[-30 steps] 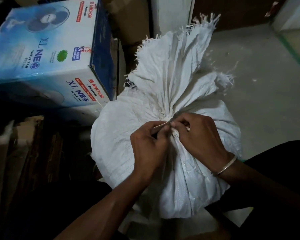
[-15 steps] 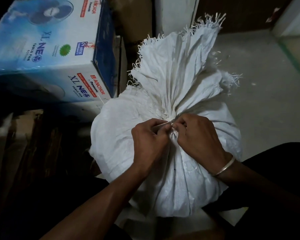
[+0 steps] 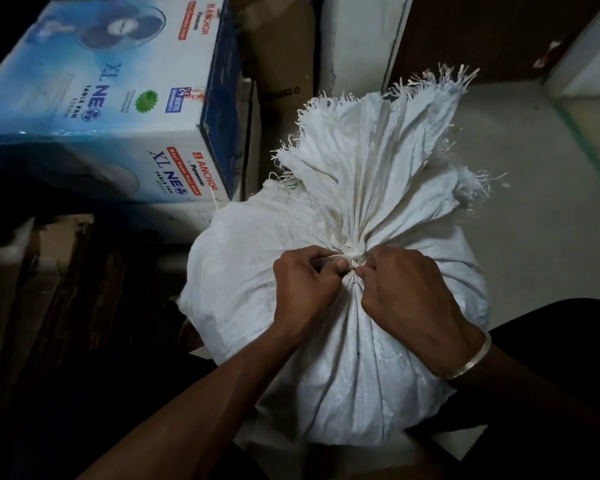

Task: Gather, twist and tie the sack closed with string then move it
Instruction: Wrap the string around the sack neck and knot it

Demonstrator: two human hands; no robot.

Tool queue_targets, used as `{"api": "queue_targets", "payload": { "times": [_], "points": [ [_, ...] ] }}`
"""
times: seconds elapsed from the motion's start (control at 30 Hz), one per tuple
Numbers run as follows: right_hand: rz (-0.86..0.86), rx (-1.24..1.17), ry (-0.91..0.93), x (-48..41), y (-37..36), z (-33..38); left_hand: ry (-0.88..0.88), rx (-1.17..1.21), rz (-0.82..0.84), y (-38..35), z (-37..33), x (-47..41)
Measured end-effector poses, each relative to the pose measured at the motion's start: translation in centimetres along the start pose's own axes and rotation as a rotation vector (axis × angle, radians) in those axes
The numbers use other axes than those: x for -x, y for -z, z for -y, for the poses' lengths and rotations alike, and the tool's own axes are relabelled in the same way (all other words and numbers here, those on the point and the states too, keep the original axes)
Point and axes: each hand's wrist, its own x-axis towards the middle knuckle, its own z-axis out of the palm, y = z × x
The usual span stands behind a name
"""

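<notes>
White sack stands on the floor, right under both hands, neck gathered & cinched w/ pale string. Left hand sits just left of the neck, fingers curled, pinching a string end btwn thumb & forefinger. Right hand, bangle on the wrist, sits just right of the neck, fingertips curled in, pinching the string at the knot. The hands nearly touch over the knot. Frayed sack mouth fans up & away beyond them. Left side is tight: blue fan box just beside the sack's upper-left shoulder, brown carton behind, dark cartons lower left. Right side: bare floor, open room.
</notes>
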Motion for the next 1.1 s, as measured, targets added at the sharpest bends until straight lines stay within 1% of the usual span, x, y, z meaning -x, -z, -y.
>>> {"api": "queue_targets", "payload": {
  "times": [0.07,0.13,0.27,0.33,0.37,0.4,0.43,0.47,0.5,0.53,0.6,0.63,0.73,0.77,0.8,0.83,0.87,0.93,0.97,1.0,1.03,1.1],
  "points": [
    [0.021,-0.007,-0.025,-0.1,0.2,-0.3,-0.015,-0.01,0.009,-0.1,0.1,0.0],
    [0.055,-0.073,-0.062,-0.6,0.3,-0.8,-0.059,-0.054,0.01,0.0,0.2,-0.2],
    [0.242,-0.139,-0.092,-1.9,-0.2,-1.3,-0.057,-0.05,0.036,0.6,0.4,-0.7],
    [0.339,-0.233,-0.109,-2.4,0.0,-2.1,-0.058,-0.034,0.053,0.9,0.3,-0.6],
    [0.387,-0.324,-0.137,-2.6,0.4,-2.7,-0.053,-0.017,0.059,1.0,0.3,-0.6],
    [0.39,-0.427,-0.185,-2.7,1.1,-3.3,-0.042,0.006,0.059,1.0,0.4,-0.5],
    [0.34,-0.533,-0.247,-2.9,1.6,-4.2,-0.025,0.029,0.059,1.1,0.5,-0.5],
    [0.259,-0.585,-0.3,-3.0,2.1,-5.0,-0.008,0.044,0.06,1.1,0.5,-0.5],
    [0.187,-0.56,-0.313,-3.3,2.6,-5.8,0.004,0.048,0.064,1.1,0.6,-0.6],
    [0.165,-0.462,-0.3,-3.4,3.0,-6.4,0.01,0.047,0.07,1.0,0.6,-0.6],
    [0.244,-0.347,-0.282,-3.5,2.9,-6.6,0.013,0.054,0.083,1.0,0.7,-0.5],
    [0.275,-0.337,-0.27,-3.4,2.8,-6.3,0.014,0.058,0.085,1.0,0.6,-0.5],
    [0.208,-0.25,-0.251,-3.0,3.3,-5.4,0.04,0.073,0.086,0.9,0.3,-0.5],
    [0.233,-0.202,-0.243,-2.6,3.9,-5.4,0.054,0.08,0.088,0.9,0.2,-0.5],
    [0.307,-0.163,-0.243,-2.2,4.8,-5.4,0.065,0.084,0.089,0.9,0.1,-0.4],
    [0.435,-0.151,-0.25,-1.8,5.8,-5.5,0.075,0.084,0.085,0.9,0.1,-0.3],
    [0.601,-0.203,-0.265,-1.5,7.0,-5.7,0.087,0.085,0.081,1.0,0.0,-0.3],
    [0.932,-0.4,-0.263,-1.3,9.0,-6.8,0.11,0.093,0.076,0.9,-0.1,-0.4],
    [1.029,-0.456,-0.214,-1.5,9.9,-7.7,0.111,0.095,0.077,0.8,-0.2,-0.4],
    [1.021,-0.433,-0.167,-1.5,10.7,-8.9,0.108,0.096,0.077,0.8,-0.2,-0.4],
    [0.903,-0.353,-0.134,-1.6,11.0,-10.4,0.098,0.096,0.076,0.8,-0.3,-0.4],
    [0.519,-0.176,-0.134,-1.8,11.3,-12.1,0.058,0.082,0.077,0.9,-0.6,-0.1]
  ]
}}
